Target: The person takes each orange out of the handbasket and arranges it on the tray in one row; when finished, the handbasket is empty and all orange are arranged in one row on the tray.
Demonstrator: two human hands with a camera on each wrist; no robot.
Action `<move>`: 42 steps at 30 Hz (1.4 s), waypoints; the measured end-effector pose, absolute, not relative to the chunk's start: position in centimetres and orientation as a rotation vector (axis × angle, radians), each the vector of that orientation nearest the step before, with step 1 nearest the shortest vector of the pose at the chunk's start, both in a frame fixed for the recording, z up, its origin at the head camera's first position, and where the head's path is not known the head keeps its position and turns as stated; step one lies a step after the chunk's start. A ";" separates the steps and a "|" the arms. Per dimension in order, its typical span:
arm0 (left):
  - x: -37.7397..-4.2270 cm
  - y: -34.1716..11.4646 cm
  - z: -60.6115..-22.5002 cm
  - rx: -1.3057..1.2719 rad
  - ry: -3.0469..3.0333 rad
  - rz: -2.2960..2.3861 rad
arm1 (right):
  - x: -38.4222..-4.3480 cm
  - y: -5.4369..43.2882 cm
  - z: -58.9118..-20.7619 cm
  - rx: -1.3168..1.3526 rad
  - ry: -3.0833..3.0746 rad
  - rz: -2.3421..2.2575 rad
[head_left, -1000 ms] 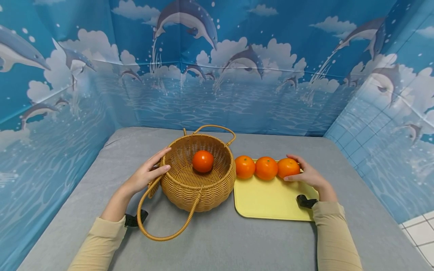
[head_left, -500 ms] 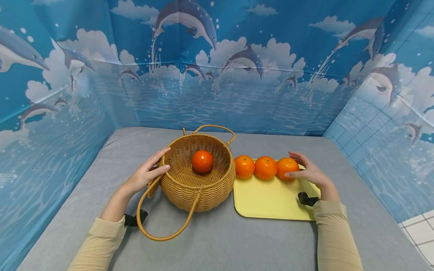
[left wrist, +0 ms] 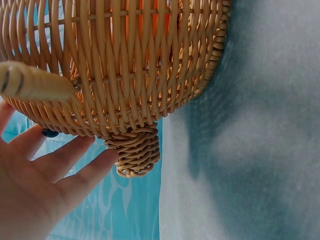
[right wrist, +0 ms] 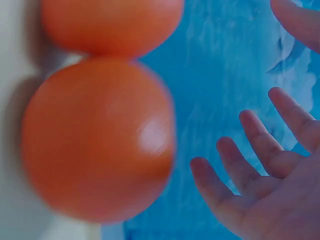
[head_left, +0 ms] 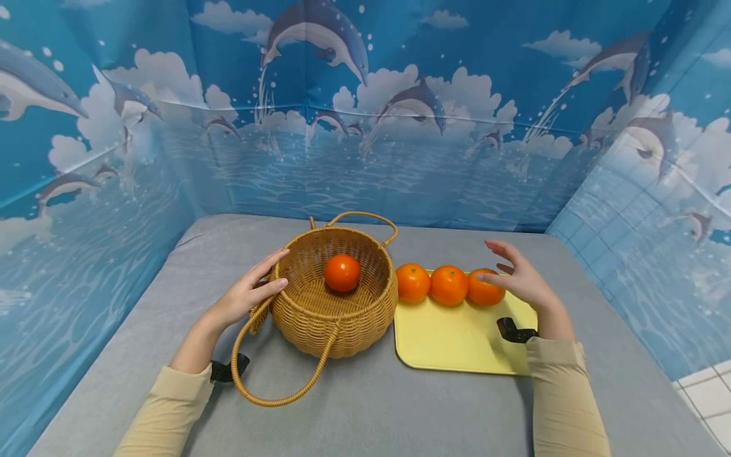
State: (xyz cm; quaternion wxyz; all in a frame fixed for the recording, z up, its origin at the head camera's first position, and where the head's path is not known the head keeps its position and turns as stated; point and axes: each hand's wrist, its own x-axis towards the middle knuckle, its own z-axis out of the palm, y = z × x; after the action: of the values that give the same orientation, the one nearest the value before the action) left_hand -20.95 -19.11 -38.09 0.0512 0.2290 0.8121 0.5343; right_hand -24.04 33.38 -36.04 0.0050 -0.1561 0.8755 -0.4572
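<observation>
In the head view, a brown wicker basket stands left of a yellow tray. An orange-red round fruit lies inside it. My left hand rests against the basket's left rim; the left wrist view shows its extended fingers along the woven side. Three oranges sit in a row along the tray's far edge: a left one, a middle one and a right one. Over the right one my right hand hovers, fingers spread and holding nothing, clear of the fruit in the right wrist view.
One basket handle hangs down toward the front left, and the other handle stands up at the back. Grey cloth covers the table. A dolphin-print curtain encloses its back and sides.
My right hand has let go of the right orange and risen up and away from it, its fingers opening. The oranges, the basket and my left hand have stayed in place.
</observation>
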 end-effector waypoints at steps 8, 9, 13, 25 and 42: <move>-20.8 -19.0 -37.9 0.690 2.459 1.637 | -23.8 29.8 -32.9 -0.578 2.725 -1.466; -20.8 -19.0 -37.9 0.689 2.459 1.636 | -23.8 29.2 -32.5 -0.607 2.717 -1.465; -20.7 -19.0 -37.9 0.687 2.458 1.635 | -24.1 26.8 -30.8 -0.768 2.667 -1.447; -20.8 -19.0 -38.0 0.685 2.463 1.635 | -25.4 19.7 -27.9 -1.155 2.481 -1.260; -20.8 -19.1 -37.9 0.683 2.458 1.637 | -28.7 12.7 -27.7 -1.140 2.234 -1.008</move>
State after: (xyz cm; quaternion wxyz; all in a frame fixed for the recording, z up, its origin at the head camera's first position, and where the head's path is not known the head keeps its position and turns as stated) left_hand -20.78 -19.08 -37.89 0.0554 0.2250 0.8097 0.5392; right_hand -28.74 12.65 -27.68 0.2176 -0.4115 0.8067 -0.3639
